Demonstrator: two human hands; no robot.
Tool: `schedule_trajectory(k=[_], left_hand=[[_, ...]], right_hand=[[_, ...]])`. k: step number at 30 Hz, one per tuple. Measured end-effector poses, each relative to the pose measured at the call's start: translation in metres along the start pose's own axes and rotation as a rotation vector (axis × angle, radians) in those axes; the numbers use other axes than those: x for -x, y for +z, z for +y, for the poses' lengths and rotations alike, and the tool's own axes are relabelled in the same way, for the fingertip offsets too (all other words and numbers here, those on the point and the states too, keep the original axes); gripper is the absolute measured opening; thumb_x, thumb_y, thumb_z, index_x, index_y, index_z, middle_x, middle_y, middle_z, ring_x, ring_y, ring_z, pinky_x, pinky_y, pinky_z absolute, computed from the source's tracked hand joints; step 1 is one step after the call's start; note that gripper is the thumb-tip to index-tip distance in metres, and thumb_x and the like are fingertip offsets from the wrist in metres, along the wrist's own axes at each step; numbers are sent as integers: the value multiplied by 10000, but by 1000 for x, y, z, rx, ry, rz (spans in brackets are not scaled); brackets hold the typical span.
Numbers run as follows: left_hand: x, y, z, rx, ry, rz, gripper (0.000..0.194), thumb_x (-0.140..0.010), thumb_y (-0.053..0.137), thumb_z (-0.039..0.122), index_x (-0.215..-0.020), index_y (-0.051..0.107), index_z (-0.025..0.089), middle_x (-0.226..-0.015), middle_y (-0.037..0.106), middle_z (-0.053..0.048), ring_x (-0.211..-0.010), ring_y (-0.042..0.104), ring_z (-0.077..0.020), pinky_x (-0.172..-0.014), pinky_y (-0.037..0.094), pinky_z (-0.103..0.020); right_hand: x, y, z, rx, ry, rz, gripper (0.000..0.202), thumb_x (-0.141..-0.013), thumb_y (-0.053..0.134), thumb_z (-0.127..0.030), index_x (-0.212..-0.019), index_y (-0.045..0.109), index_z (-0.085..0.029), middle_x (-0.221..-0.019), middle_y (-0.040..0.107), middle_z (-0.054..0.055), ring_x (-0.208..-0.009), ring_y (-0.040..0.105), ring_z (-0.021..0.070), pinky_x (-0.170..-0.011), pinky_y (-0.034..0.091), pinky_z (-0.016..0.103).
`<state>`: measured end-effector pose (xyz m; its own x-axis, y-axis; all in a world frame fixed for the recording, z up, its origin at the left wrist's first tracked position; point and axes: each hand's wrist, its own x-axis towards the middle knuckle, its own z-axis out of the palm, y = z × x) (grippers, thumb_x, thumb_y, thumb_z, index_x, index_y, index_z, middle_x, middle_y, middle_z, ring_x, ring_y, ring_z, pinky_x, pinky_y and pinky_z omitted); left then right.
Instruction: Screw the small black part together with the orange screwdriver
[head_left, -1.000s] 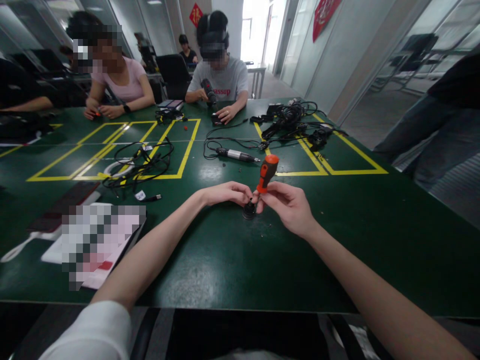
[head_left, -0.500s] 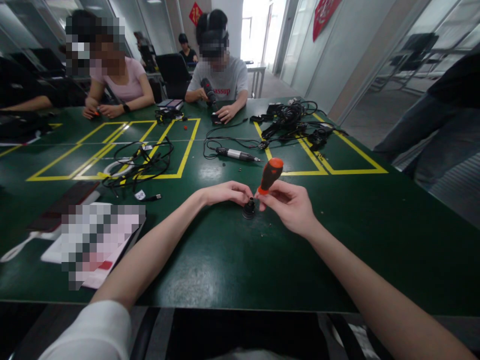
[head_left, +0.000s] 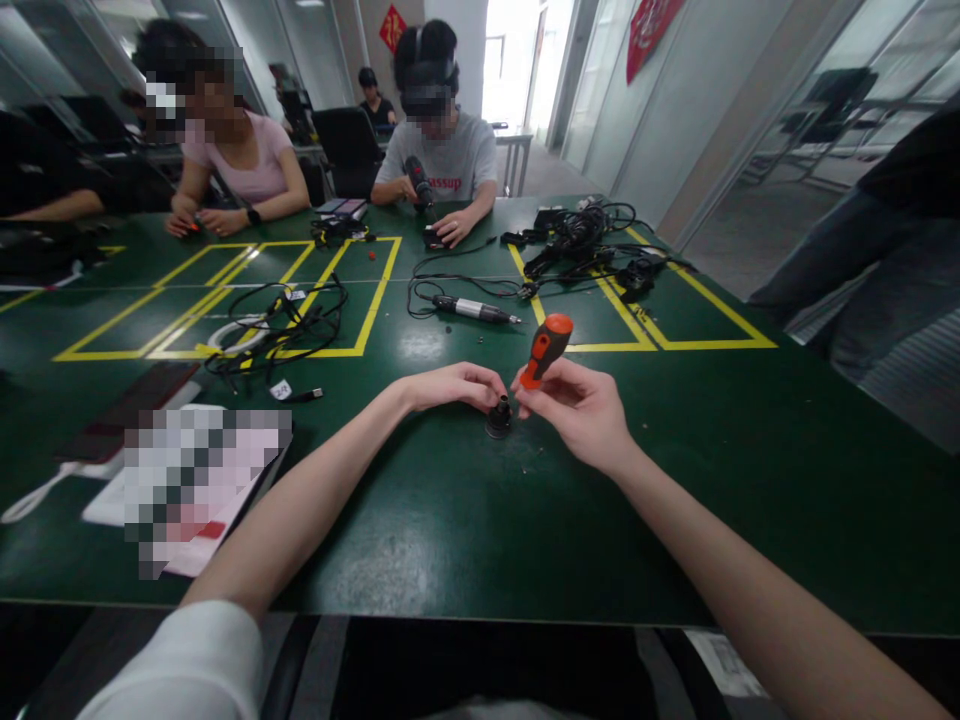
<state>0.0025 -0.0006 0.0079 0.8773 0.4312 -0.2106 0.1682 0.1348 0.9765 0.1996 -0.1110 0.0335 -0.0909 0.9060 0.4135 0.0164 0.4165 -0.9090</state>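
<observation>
My right hand (head_left: 581, 408) is closed around the lower end of a screwdriver (head_left: 550, 348). Its orange and black handle points up and leans to the right; the shaft is hidden by my fingers. My left hand (head_left: 466, 385) is closed at the fingertips on a small black round part (head_left: 499, 420) that stands on the green table. The part has a wide round base and a narrow metal-looking top. My two hands are close together, with the screwdriver just right of the part.
An electric screwdriver (head_left: 476, 310) with a cord lies beyond my hands. Tangled black cables (head_left: 574, 245) lie at the back right, looped cables (head_left: 300, 320) at the left. A phone (head_left: 124, 415) and a pink notebook (head_left: 217, 510) lie nearby. Co-workers sit across the green table (head_left: 450, 530).
The screwdriver handle has turned in my right hand, showing more orange, and leans slightly further right. My left hand and the black part stay in place.
</observation>
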Motion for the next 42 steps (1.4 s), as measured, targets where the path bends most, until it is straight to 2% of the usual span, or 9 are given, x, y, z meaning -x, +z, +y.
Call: schedule_trajectory(k=[7, 13, 16, 20, 25, 29, 34, 37, 42], left_hand=[[1, 0, 1, -29, 23, -29, 220, -774, 786, 265, -960, 772, 149, -1016, 783, -49, -950, 700, -155, -1003, 511, -323], [0, 0, 0, -5, 19, -8, 216, -742, 787, 232, -944, 773, 159, -952, 775, -24, -898, 692, -144, -1002, 518, -333], [-1, -1, -1, -8, 17, -3, 232, -735, 782, 220, -957, 786, 156, -964, 782, -28, -909, 699, -145, -1008, 520, -331], [-1, -1, -2, -4, 9, -7, 261, -723, 788, 226, -974, 792, 155, -994, 792, -36, -936, 709, -149, -998, 523, -317], [-1, 1, 0, -2, 18, -8, 199, -748, 789, 250, -916, 766, 145, -932, 768, -27, -876, 682, -131, -971, 518, -305], [0, 2, 3, -5, 18, -6, 141, -732, 787, 227, -841, 744, 150, -865, 745, -6, -829, 659, -120, -956, 516, -302], [0, 1, 2, 6, 8, 3, 202, -716, 795, 234, -902, 773, 157, -912, 774, -14, -866, 683, -129, -966, 519, -302], [0, 1, 1, 3, 2, 2, 250, -722, 802, 235, -958, 783, 158, -985, 793, -34, -924, 702, -147, -997, 520, -320], [1, 0, 1, -5, 19, -12, 206, -748, 793, 234, -937, 777, 155, -988, 793, -42, -930, 709, -157, -991, 526, -331]], right_hand=[[0, -2, 2, -8, -54, -61, 378, -917, 762, -568, -827, 752, -201, -702, 724, 15, -576, 693, 141, -611, 620, 288], [3, -1, 5, -10, 19, -4, 352, -775, 917, -471, -876, 710, -205, -772, 769, 21, -600, 712, 154, -608, 623, 290], [2, -1, 4, 34, 24, -3, 327, -797, 897, -479, -825, 726, -203, -736, 751, 22, -603, 705, 168, -628, 625, 320], [0, -3, 1, 33, -25, -31, 306, -814, 884, -486, -820, 753, -209, -794, 738, 22, -593, 674, 153, -597, 594, 316], [0, -1, 4, -28, -2, -109, 402, -934, 731, -593, -837, 709, -204, -702, 706, 12, -566, 670, 147, -596, 588, 306], [3, 1, 6, -94, 30, -76, 406, -874, 810, -579, -940, 643, -215, -765, 750, 13, -553, 676, 136, -583, 596, 288], [2, 2, 2, -13, 37, -28, 415, -819, 857, -578, -837, 675, -206, -710, 737, 16, -544, 665, 141, -562, 589, 285], [0, 0, -2, 11, 6, -17, 376, -780, 898, -543, -808, 728, -208, -758, 731, 19, -559, 665, 142, -560, 587, 293], [-1, -2, 0, 16, -13, -85, 428, -873, 783, -626, -783, 746, -208, -715, 720, 25, -578, 678, 165, -597, 601, 330]])
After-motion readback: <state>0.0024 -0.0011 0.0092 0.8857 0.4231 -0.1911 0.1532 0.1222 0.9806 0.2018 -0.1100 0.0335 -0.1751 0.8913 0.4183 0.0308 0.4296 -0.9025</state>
